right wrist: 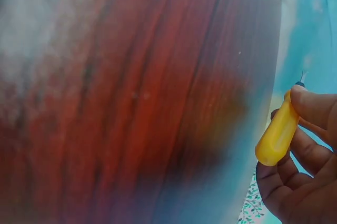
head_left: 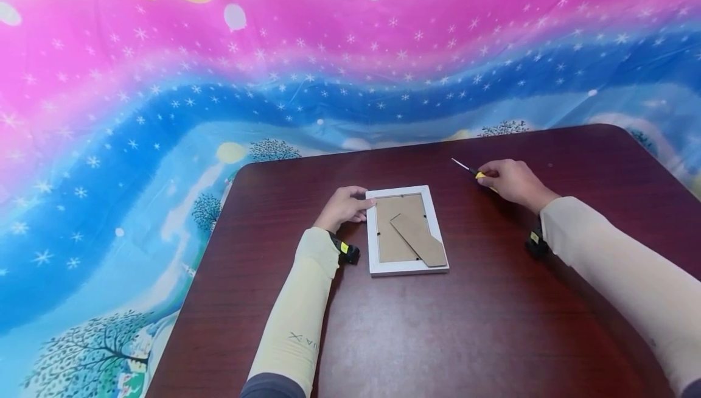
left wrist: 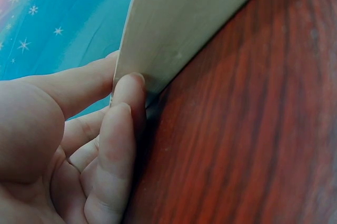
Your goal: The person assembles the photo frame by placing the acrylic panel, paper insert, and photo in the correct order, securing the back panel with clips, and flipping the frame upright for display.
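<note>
A white picture frame lies back side up on the table, its brown backing board and folded stand leg showing. My left hand pinches the frame's left edge near the far corner, thumb on top. In the left wrist view, the fingertips press against the frame's pale side, low by the tabletop. Off to the right of the frame, my right hand grips a screwdriver by its yellow and black handle. Its thin metal shaft points to the far left, away from the frame.
The dark reddish wood table has rounded far corners. Behind it hangs a pink and blue cloth with snowflakes and trees. Small black wrist cameras sit on both wrists, over pale sleeves.
</note>
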Action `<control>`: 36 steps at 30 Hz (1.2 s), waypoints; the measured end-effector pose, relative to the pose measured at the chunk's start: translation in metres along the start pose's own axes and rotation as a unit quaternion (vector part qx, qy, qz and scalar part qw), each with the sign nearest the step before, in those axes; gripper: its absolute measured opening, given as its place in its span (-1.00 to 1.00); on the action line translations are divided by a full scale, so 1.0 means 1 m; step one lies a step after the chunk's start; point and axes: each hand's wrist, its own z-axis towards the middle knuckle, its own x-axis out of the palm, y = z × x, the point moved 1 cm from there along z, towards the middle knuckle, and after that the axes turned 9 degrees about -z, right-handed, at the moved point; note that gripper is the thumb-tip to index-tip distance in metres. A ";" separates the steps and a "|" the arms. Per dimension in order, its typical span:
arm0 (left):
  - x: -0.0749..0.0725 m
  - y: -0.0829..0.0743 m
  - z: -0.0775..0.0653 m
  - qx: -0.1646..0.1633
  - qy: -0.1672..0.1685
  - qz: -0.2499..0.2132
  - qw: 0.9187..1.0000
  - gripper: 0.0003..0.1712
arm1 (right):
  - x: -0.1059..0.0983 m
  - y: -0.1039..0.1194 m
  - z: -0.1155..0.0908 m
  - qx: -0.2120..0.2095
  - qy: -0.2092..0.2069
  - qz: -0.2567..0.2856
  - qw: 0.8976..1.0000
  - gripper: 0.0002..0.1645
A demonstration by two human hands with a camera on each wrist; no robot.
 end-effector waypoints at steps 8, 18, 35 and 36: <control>0.000 0.000 0.001 0.001 0.001 0.003 1.000 -0.40 | 0.004 -0.006 0.007 0.000 0.002 -0.011 1.000 -0.60; 0.000 -0.004 -0.003 -0.005 0.006 -0.002 1.000 -0.40 | 0.007 -0.013 0.011 0.007 0.008 -0.018 1.000 -0.62; 0.001 -0.003 -0.005 -0.001 -0.003 0.007 1.000 -0.41 | 0.007 -0.011 0.012 0.017 0.020 -0.026 0.999 -0.60; 0.001 -0.003 -0.005 -0.001 -0.002 0.007 1.000 -0.41 | 0.007 -0.010 0.012 0.016 0.020 -0.028 0.999 -0.60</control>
